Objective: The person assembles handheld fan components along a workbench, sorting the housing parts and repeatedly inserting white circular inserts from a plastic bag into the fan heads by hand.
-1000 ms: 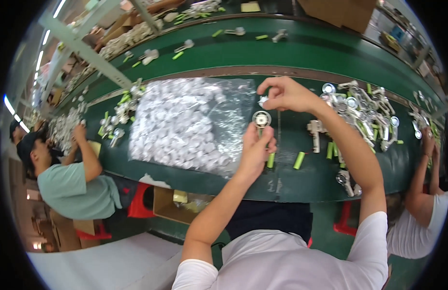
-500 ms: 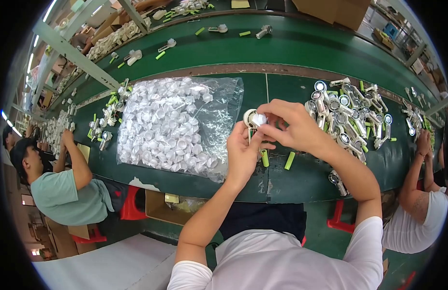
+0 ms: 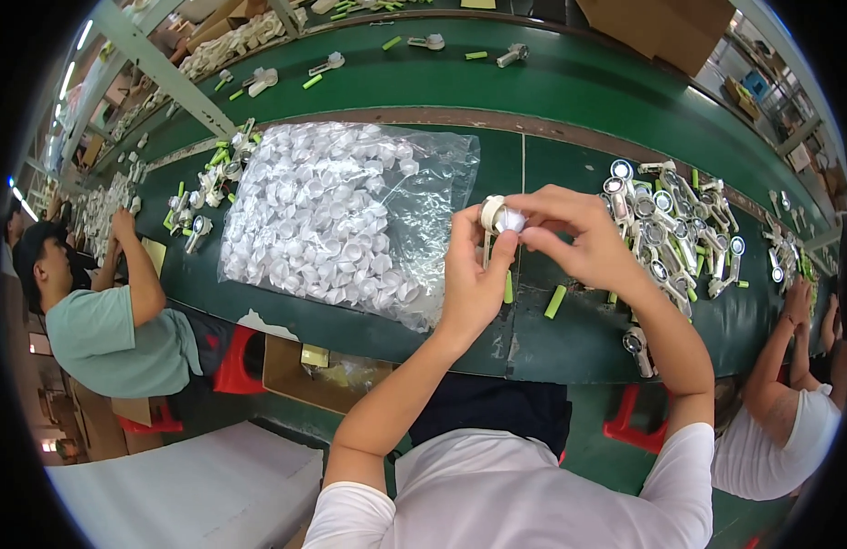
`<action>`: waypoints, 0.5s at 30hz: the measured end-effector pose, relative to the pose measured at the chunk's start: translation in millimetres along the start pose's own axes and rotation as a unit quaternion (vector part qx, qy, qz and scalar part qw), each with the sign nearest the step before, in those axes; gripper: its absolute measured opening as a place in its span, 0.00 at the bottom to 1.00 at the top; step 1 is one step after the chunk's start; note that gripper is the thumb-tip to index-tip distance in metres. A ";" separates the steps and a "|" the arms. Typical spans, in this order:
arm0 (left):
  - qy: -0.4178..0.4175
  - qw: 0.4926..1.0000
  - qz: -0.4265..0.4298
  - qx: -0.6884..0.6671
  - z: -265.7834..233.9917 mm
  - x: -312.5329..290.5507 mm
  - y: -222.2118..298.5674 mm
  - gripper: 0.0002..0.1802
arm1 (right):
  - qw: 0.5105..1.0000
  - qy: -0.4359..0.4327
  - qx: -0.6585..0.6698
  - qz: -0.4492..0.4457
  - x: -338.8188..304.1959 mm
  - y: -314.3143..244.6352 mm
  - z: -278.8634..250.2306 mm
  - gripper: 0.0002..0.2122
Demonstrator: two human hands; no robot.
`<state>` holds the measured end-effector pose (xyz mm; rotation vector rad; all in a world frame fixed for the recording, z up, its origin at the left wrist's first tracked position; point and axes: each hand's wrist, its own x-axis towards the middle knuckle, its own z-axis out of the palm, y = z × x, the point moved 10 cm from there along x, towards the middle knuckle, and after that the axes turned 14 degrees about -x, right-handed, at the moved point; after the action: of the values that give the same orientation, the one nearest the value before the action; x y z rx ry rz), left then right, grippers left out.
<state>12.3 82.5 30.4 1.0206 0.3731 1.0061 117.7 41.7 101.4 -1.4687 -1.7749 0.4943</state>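
My left hand (image 3: pixel 471 288) grips a white round-headed device with a handle (image 3: pixel 490 216), held upright above the table. A small translucent white plastic cup (image 3: pixel 510 220) sits at the side of its round head, and my right hand (image 3: pixel 584 238) pinches that cup between thumb and fingers. How far the cup goes into the head is hidden by the fingers. Below my hands on the green tabletop lies a bright green cylinder (image 3: pixel 555 302), with another (image 3: pixel 509 287) partly behind my left hand. To the left, a clear plastic bag (image 3: pixel 433 183) holds many similar white cups (image 3: pixel 323 220).
A heap of round-headed devices (image 3: pixel 666 220) and green cylinders lies to the right, with one device (image 3: pixel 637 350) near the front edge. Beyond runs a green conveyor belt (image 3: pixel 442 87) carrying spaced devices and cylinders. Co-workers sit left (image 3: pixel 112 339) and right (image 3: pixel 771 430).
The view has shifted slightly. The device's round head has turned sideways in my left hand, and my right fingers still pinch the white cup against it.
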 end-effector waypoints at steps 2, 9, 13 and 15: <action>-0.013 0.998 0.044 0.045 -2.9 -1.8 4.8 0.18 | 0.996 0.018 0.069 0.051 -2.3 7.5 -0.6 0.20; -0.018 0.992 0.105 0.061 11.2 -14.4 24.4 0.19 | 0.970 0.034 0.236 0.042 -12.9 14.6 20.4 0.19; -0.016 0.999 0.035 -0.009 11.4 -11.4 8.0 0.17 | 0.976 0.063 0.200 0.057 -15.3 20.7 17.3 0.17; 0.028 0.996 0.064 0.060 -4.4 -3.1 -8.5 0.21 | 0.974 0.049 0.149 0.161 -3.2 56.3 22.3 0.18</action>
<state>12.1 80.9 20.5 1.1376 0.4238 1.1395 137.7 57.2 46.3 -1.5397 -1.3222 0.8017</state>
